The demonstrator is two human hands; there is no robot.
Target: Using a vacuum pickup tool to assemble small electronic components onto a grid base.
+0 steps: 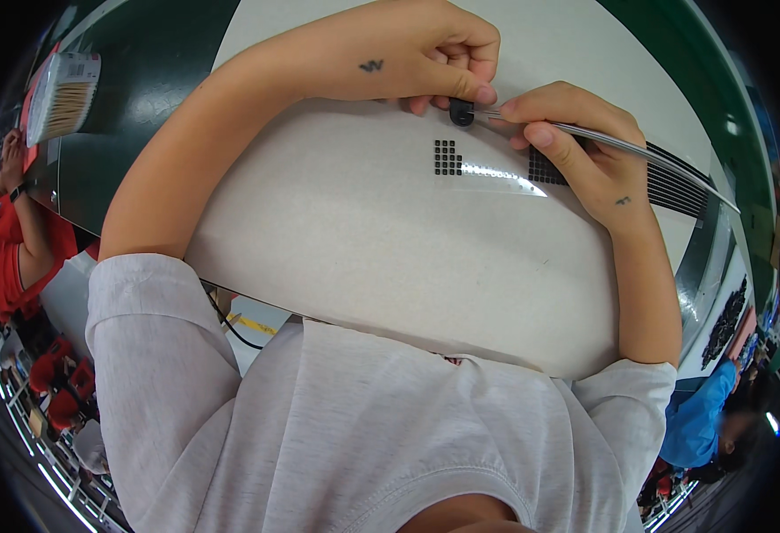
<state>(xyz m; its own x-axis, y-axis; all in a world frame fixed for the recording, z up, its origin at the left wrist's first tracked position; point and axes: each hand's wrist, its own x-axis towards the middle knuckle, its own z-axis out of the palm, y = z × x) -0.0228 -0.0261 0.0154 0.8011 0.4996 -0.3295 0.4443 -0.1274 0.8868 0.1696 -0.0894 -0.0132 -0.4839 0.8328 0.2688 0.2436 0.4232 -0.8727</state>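
Left hand (434, 64): thumb and fingertips pinched together on a small black piece (462, 114), the knuckles turned up and the wrist bent over from the left. Right hand (585, 147): thumb and fingers closed in a pen-like grip on a slim metal tool (612, 140). Position of the piece: under the left thumb tip, near the far part of the pale surface (381, 249), just beyond a clear strip (498, 174). Orientation: the piece's rounded end faces the wearer, its other end goes in under the left fingertips; its long axis, as far as it shows, runs roughly away from the wearer. The tool's long axis slants, its narrow tip pointing left at the right side of the piece, its far end out to the right and nearer the wearer. Whether the tip touches the piece cannot be told at this scale. Appearance: piece dark, with a faint curved outline on its rounded face; tool silvery, smooth, bright along the shaft. On the left part of the clear strip, small black squares (448, 158) sit in neat rows. A dark gridded sheet (545, 169) lies partly under the right hand; black parallel strips (677, 188) show beyond the wrist.
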